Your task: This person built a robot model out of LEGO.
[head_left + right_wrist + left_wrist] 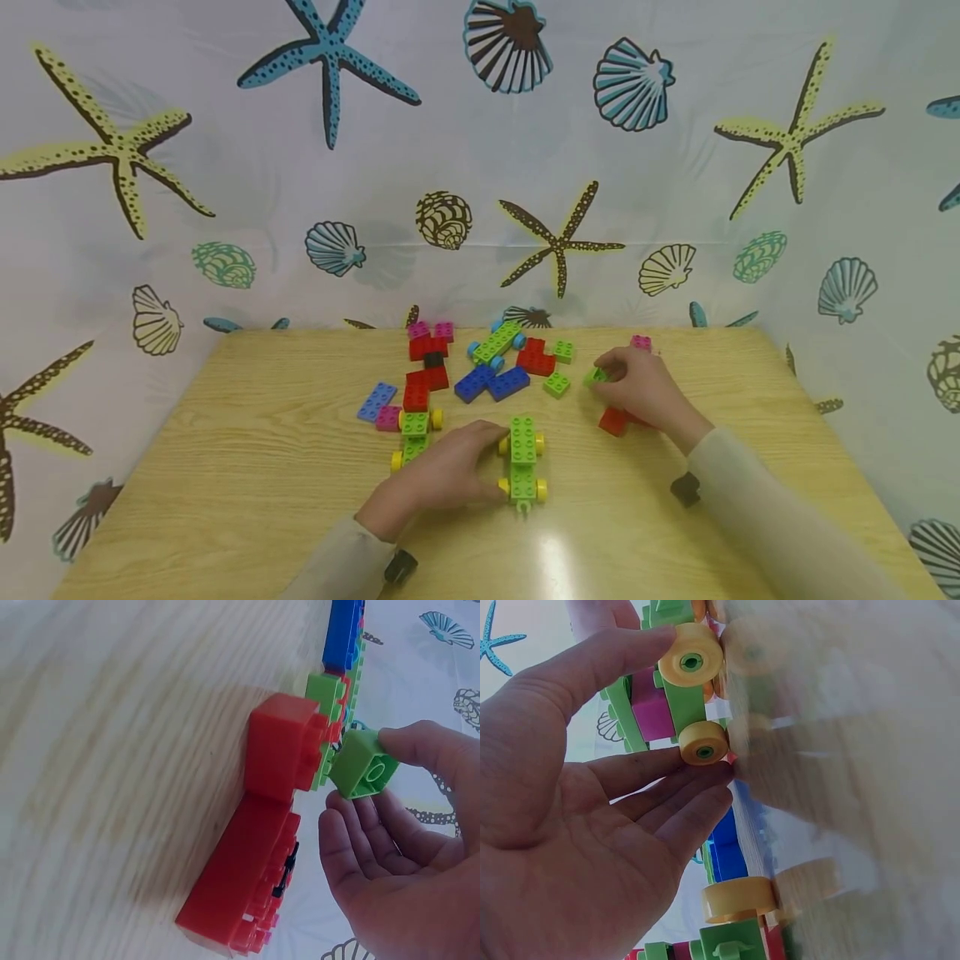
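My left hand (450, 473) is at the left side of a green toy car (522, 450) with yellow wheels, standing on the table. Its thumb presses one wheel (691, 656) and a finger the other wheel (703, 743), so the hand spans the car lengthwise. A pink block (651, 711) sits between the car's green parts. To the right, my right hand (637, 392) pinches a small green brick (364, 765) between thumb and fingertips, tilted with its hollow underside showing. Under this hand lie red bricks (240, 877), partly hidden in the head view.
Another yellow-wheeled car (415, 425) stands partly behind my left hand, with red bricks (427, 379) beyond. A blue-wheeled green car (497, 343), dark blue bricks (510, 382) and loose green bricks (557, 384) lie farther back. A light blue brick (377, 402) is at left.
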A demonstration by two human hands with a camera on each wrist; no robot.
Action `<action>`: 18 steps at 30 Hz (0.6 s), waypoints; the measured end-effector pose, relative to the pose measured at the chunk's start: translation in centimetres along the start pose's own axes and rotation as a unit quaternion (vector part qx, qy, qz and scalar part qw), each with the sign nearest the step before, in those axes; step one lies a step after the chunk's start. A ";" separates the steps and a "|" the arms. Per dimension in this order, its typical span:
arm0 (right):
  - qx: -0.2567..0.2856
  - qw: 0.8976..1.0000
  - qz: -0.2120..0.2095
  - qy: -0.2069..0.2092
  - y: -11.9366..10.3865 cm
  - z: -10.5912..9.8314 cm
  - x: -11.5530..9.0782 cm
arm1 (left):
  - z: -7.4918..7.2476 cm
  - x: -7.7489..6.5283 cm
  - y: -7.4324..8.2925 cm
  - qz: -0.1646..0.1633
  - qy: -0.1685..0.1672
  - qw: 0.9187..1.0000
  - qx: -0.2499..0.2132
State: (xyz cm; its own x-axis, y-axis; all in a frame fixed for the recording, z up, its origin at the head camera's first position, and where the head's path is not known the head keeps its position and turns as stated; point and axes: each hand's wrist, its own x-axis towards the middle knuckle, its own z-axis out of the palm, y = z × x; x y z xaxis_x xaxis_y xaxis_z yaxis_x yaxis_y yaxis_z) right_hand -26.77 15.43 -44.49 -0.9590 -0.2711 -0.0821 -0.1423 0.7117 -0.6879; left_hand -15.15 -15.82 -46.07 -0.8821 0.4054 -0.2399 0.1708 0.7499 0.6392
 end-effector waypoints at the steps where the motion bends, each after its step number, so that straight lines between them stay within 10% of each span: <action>1: 0.003 1.000 0.000 0.001 0.0 0.1 0.0 | 0.0 0.0 0.0 0.001 -0.001 1.000 0.000; 18: 0.030 1.000 -0.008 -0.004 -0.4 1.4 -0.6 | 0.0 0.0 0.0 -0.001 -0.004 1.000 -0.003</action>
State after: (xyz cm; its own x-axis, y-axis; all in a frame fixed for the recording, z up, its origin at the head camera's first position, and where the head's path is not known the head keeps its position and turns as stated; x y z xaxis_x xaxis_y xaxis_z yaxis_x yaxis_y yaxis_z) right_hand -25.77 14.41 -45.23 -0.9551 -0.2862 -0.0764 -0.1413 0.6668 -0.7317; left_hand -15.14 -15.80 -46.06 -0.8790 0.4085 -0.2459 0.1675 0.7475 0.6428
